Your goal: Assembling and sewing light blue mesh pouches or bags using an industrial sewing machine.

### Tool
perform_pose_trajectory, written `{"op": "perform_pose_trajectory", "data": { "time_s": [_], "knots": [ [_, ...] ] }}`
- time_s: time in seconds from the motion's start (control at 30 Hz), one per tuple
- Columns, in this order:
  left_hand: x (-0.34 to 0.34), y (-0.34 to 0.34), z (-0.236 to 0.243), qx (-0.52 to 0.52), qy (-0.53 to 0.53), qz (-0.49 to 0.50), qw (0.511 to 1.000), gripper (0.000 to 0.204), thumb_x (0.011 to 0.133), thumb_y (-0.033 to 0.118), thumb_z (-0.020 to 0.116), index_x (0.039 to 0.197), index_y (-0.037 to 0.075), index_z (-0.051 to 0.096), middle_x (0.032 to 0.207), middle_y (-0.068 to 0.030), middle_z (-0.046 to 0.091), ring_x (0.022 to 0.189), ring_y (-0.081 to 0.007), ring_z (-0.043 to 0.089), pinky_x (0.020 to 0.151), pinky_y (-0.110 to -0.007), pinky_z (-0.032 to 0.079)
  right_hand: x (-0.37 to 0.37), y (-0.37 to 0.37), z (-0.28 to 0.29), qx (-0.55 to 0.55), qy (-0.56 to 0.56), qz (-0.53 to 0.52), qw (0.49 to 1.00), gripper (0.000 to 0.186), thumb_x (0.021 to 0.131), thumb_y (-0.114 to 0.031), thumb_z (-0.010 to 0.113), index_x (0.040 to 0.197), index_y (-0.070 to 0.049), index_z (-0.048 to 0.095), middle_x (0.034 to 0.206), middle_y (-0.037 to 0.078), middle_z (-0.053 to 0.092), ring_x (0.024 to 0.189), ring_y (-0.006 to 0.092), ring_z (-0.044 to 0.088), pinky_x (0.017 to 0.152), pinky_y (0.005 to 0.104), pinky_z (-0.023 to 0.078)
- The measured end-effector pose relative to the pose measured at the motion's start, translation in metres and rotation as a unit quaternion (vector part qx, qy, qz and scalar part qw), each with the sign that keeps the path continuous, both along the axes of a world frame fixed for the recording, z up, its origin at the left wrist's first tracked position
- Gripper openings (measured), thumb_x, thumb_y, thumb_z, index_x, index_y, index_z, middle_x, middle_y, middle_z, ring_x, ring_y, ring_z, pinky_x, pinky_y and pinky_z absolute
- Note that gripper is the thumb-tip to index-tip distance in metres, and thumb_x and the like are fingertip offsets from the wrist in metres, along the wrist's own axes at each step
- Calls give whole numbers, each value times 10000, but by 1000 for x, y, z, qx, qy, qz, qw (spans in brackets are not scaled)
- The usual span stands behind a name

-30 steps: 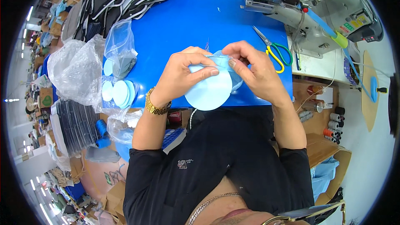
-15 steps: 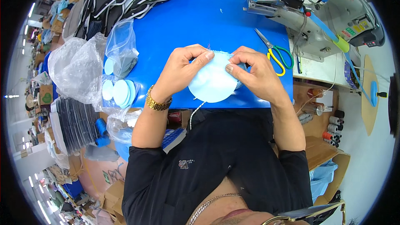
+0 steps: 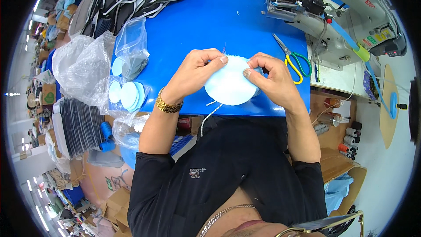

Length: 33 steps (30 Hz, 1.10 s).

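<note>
Clear wrap (image 3: 81,61) is heaped at the far left of the disc. Closer, though well apart from the disc on its left, are some loose discs (image 3: 129,95), pale blue too, with a clear bag (image 3: 133,39) beyond them that has something grey in it.

The left hand (image 3: 196,72) reaches the disc from its left. Its fingers are pinched close together on the upper left edge, thumb lying on the near face. The disc (image 3: 230,85) is between the two hands, above the near part of the blue counter (image 3: 188,22), its broad face turned up toward the person. It looks almost round, so no clear long axis shows; the gripped edge runs side to side, and most of the disc hangs from the fingers toward the person. A speckled cord (image 3: 212,114) trails from under its lower left.

The right hand (image 3: 277,81) comes in from the disc's right, thumb and fingers closed on the upper right edge. Both hands touch the disc, so neither is nearer. What the fingers behind it hold is hidden.

Right of the disc, scissors (image 3: 291,59) lie with blades pointing away; past them, up and right, stands a sewing machine (image 3: 346,39).
</note>
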State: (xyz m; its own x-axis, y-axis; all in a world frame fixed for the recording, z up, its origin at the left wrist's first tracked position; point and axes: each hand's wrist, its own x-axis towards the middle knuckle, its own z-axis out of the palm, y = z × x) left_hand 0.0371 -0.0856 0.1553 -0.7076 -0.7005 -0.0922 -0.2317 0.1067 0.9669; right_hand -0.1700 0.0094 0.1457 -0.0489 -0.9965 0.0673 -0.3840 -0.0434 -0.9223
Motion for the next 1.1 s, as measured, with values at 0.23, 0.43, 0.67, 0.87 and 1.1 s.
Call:
{"op": "perform_pose_trajectory", "data": {
  "time_s": [0.23,0.43,0.67,0.87,1.1],
  "knots": [
    [-5,5,3,-223,69,-16,972,116,822,112,707,909,37,709,970,-69,687,877,-191,645,732,-285,499,4,4,5,-85,7,22,996,175,796,-152,715,852,7,669,827,103,635,686,189,594,576,293,430],
    [0,19,3,-524,67,63,847,233,598,-20,776,780,78,668,1017,-93,697,1005,-278,652,805,-353,523,12,10,-1,-232,132,-46,963,153,723,-32,739,859,-46,670,869,106,666,795,257,659,648,326,512],
    [7,27,-6,-572,95,67,812,248,605,6,790,787,72,635,849,-52,648,800,-228,628,668,-333,489,18,13,-14,-311,160,-68,934,226,654,16,756,834,-59,643,870,92,678,777,231,657,637,320,515],
    [13,32,-7,-613,30,36,789,189,626,32,771,789,79,687,788,-23,597,721,-193,579,638,-310,460,18,13,-16,-328,157,-53,930,244,658,19,754,854,-68,638,867,84,682,763,225,650,624,309,508],
    [11,31,-17,-618,95,64,778,179,620,42,750,779,74,674,814,-27,615,753,-189,597,624,-316,462,21,13,-22,-347,146,-68,924,261,664,15,759,869,-81,630,879,77,687,751,212,650,617,300,504]
  ]
}}
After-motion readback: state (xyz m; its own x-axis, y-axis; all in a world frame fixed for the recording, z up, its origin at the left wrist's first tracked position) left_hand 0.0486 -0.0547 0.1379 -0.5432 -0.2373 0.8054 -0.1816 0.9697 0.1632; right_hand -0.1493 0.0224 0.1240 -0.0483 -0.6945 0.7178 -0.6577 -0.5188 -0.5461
